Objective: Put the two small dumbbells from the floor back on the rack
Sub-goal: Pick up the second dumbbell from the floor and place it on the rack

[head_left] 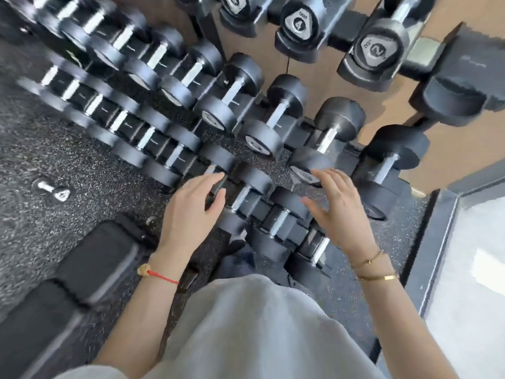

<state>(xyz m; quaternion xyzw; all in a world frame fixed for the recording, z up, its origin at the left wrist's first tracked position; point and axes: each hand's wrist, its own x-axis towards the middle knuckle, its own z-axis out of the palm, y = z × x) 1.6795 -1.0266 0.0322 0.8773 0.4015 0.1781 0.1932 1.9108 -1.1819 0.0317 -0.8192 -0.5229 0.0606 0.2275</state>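
Note:
One small dumbbell (53,190) with a chrome handle and a triangular grey end lies on the speckled rubber floor at the left, well away from both hands. On the top rack (347,26) sit similar small dumbbells marked 4 (299,23) and 2 (375,50). My left hand (191,212) hovers with fingers apart over the lower rack's dumbbells and holds nothing. My right hand (338,212) is also spread and empty, just in front of a large round dumbbell (308,168). A second small dumbbell on the floor is not in view.
Two long rows of large black dumbbells (164,86) fill the lower racks from upper left to lower right. A black padded bench (82,269) stands at the lower left. A grey window ledge (442,242) borders the right side.

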